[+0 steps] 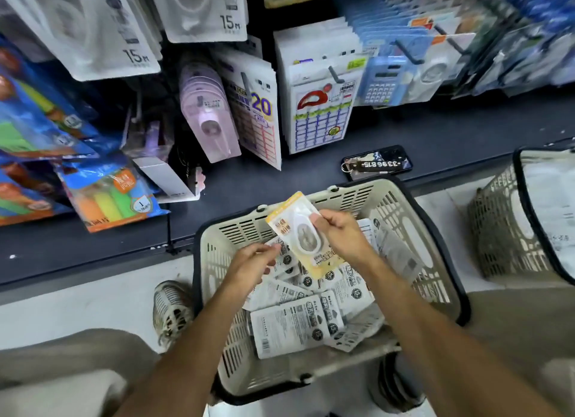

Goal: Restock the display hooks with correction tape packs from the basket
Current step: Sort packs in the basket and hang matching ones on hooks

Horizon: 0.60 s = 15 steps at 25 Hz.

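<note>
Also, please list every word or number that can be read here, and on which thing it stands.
"15m": white hanging pack
"15m": second white hanging pack
"20": label-sheet pack
"3396 B75", seen upside down: key tag
"15": white packs in basket
"1": highlighter pack
Yellow pack in the right hand: print blurred.

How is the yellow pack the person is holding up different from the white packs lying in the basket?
The yellow pack has a yellow-edged card; the white packs are white with dark round badges. The yellow pack is held up, tilted, by the right hand, with the left hand beside it; the white packs lie loose, overlapping, in the basket. Both are flat carded packs.
</note>
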Available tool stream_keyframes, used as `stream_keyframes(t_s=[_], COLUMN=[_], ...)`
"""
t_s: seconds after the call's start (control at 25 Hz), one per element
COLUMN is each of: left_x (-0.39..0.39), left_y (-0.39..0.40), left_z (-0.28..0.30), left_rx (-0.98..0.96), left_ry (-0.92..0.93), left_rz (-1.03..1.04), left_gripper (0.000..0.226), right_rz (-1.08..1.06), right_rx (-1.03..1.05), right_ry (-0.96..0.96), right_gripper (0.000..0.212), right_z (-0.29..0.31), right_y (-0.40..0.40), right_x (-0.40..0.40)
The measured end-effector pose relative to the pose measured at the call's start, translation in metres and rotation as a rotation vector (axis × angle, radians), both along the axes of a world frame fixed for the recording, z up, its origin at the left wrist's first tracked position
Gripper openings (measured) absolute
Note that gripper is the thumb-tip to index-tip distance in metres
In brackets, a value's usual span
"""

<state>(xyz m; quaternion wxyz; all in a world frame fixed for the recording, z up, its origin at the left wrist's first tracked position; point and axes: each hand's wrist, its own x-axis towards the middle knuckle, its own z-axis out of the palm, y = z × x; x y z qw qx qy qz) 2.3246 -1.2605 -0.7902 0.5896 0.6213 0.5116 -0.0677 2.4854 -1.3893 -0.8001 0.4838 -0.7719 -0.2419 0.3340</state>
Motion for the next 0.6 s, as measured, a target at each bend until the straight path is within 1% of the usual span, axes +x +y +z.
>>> stream_keyframes(t_s=[0.04, 0.08, 0.12, 0.16, 0.2, 0.24, 0.28, 0.32, 0.4, 0.44, 0.48, 0.52, 0.56, 0.6], left_x=[0.001, 0.002, 0.003, 0.003, 0.002, 0.001, -0.001, -0.003, -0.010, -0.014, -0.018, -0.022, -0.025, -0.027], left_y=[-0.003, -0.005, -0.003, 0.001, 0.006, 0.009, 0.012, 0.016, 0.020, 0.021, 0.022, 0.021, 0.017, 0.013], left_z=[0.003, 0.007, 0.008, 0.008, 0.009, 0.013, 0.014, 0.015, 0.015, 0.013, 0.011, 0.012, 0.013, 0.013], left_rx=[-0.126, -0.196, -0.204, -0.179, -0.148, -0.139, -0.151, -0.159, -0.104, -0.078, -0.081, -0.115, -0.158, -0.205], left_ry=[-0.109, -0.217, -0.290, -0.312, -0.280, -0.219, -0.167, -0.149, -0.161, -0.156, -0.125, -0.081, -0.028, 0.006], left_rz=[0.099, 0.160, 0.160, 0.076, -0.090, -0.266, -0.368, -0.356, -0.178, -0.137, -0.181, -0.301, -0.450, -0.561], left_gripper=[0.032, 0.043, 0.056, 0.066, 0.070, 0.065, 0.054, 0.043, 0.033, 0.033, 0.036, 0.043, 0.052, 0.055], right_rz=[0.019, 0.154, 0.349, 0.529, 0.627, 0.639, 0.601, 0.563, 0.485, 0.428, 0.369, 0.318, 0.315, 0.326], right_rx=[0.055, -0.017, -0.159, -0.285, -0.334, -0.322, -0.297, -0.292, -0.349, -0.347, -0.297, -0.235, -0.199, -0.167], right_ry=[0.143, 0.151, 0.091, 0.020, -0.008, 0.023, 0.062, 0.086, 0.182, 0.279, 0.378, 0.433, 0.419, 0.398], right_gripper=[0.028, 0.026, 0.025, 0.025, 0.027, 0.030, 0.032, 0.033, 0.023, 0.017, 0.017, 0.022, 0.026, 0.025], right_z=[0.010, 0.019, 0.028, 0.032, 0.033, 0.032, 0.032, 0.034, 0.037, 0.036, 0.034, 0.032, 0.031, 0.026], right_y=[0.004, 0.006, 0.009, 0.012, 0.015, 0.015, 0.014, 0.012, -0.001, -0.009, -0.014, -0.016, -0.013, -0.008], right_x=[0.006, 0.011, 0.010, 0.006, 0.001, -0.003, -0.004, -0.004, 0.005, 0.011, 0.012, 0.011, 0.006, -0.002])
